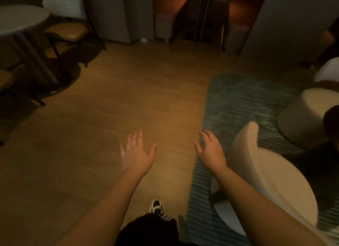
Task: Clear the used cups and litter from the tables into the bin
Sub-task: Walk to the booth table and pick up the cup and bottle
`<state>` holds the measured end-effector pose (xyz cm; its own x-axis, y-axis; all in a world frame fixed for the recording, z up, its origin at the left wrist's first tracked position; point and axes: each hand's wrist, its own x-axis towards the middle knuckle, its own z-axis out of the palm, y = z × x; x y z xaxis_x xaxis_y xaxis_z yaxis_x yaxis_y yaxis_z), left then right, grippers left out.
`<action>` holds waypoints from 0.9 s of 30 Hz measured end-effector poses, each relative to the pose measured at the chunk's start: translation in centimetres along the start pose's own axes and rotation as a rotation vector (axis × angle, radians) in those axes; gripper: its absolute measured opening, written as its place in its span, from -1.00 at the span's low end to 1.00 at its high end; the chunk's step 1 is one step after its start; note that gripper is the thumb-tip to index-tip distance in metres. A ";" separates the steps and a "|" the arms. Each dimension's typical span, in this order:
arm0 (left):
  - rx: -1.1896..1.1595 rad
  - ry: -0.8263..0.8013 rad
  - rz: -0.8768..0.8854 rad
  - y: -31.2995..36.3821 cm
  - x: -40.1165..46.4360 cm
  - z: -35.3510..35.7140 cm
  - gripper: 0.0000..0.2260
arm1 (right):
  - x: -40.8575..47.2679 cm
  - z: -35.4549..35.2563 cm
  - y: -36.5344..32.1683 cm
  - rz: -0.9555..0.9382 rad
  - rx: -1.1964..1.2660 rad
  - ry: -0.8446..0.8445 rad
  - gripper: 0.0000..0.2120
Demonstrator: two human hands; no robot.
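Wood-plank floor (110, 102) is filling most of the dim view, with a ribbed teal rug (236, 106) lying along its right side. Left hand (136, 154) is hanging over the floor, fingers spread flat, holding nothing. Right hand (211, 150) is hovering over the rug edge, loosely open, also empty. Cream curved chair (266, 172) is sitting just right of it. Round grey table (20, 20) is showing far left, top bare. Cups, litter, bin: none visible.

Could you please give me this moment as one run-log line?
left hand: open, empty | right hand: open, empty | round table: far left | cups, bin: not visible
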<state>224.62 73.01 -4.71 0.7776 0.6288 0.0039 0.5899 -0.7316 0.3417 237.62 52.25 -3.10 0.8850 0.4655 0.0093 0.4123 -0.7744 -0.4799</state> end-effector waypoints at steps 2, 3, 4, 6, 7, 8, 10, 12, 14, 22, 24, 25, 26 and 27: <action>0.008 -0.009 0.014 0.4 7.0 -0.5 -0.33 | 6.3 -0.1 -0.8 0.034 -0.008 0.022 -0.54; 0.004 -0.014 0.021 0.7 10.2 -0.6 -0.33 | 9.2 -0.1 -1.1 0.049 -0.010 0.032 -0.54; -0.003 -0.022 0.034 1.1 13.2 -0.7 -0.33 | 12.0 0.0 -1.5 0.067 -0.011 0.042 -0.53; -0.010 -0.039 0.064 2.0 18.9 -0.6 -0.33 | 17.3 0.3 -2.0 0.105 -0.013 0.055 -0.53; -0.008 -0.044 0.075 2.4 21.7 -0.5 -0.33 | 19.9 0.6 -2.1 0.117 -0.014 0.057 -0.53; -0.007 -0.047 0.082 2.7 24.5 -0.4 -0.34 | 22.5 0.9 -2.2 0.124 -0.014 0.057 -0.53; -0.012 -0.048 0.087 3.4 30.5 0.2 -0.34 | 28.1 1.7 -2.4 0.134 -0.006 0.055 -0.53; -0.020 -0.049 0.104 4.1 36.8 1.1 -0.33 | 34.2 2.6 -2.3 0.136 0.002 0.056 -0.54; -0.016 -0.048 0.114 5.1 44.2 2.6 -0.33 | 41.4 3.6 -1.7 0.140 0.008 0.067 -0.54; 0.041 -0.109 0.136 10.8 71.8 5.2 -0.33 | 69.9 3.6 -0.7 0.213 0.033 0.056 -0.54; 0.035 -0.112 0.135 12.6 78.1 5.0 -0.33 | 75.7 2.9 -0.9 0.227 0.033 0.057 -0.54; 0.029 -0.107 0.135 13.5 81.1 5.0 -0.33 | 78.6 2.6 -0.9 0.236 0.030 0.053 -0.53; 0.021 -0.107 0.135 14.5 84.1 5.0 -0.33 | 81.4 2.4 -0.9 0.245 0.027 0.050 -0.53; 0.013 -0.108 0.134 15.4 87.0 5.1 -0.33 | 84.3 2.2 -0.8 0.253 0.026 0.048 -0.53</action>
<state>302.44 115.13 -3.87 0.8680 0.4937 -0.0528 0.4814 -0.8110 0.3324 311.38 93.04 -3.80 0.9688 0.2371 -0.0722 0.1716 -0.8520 -0.4946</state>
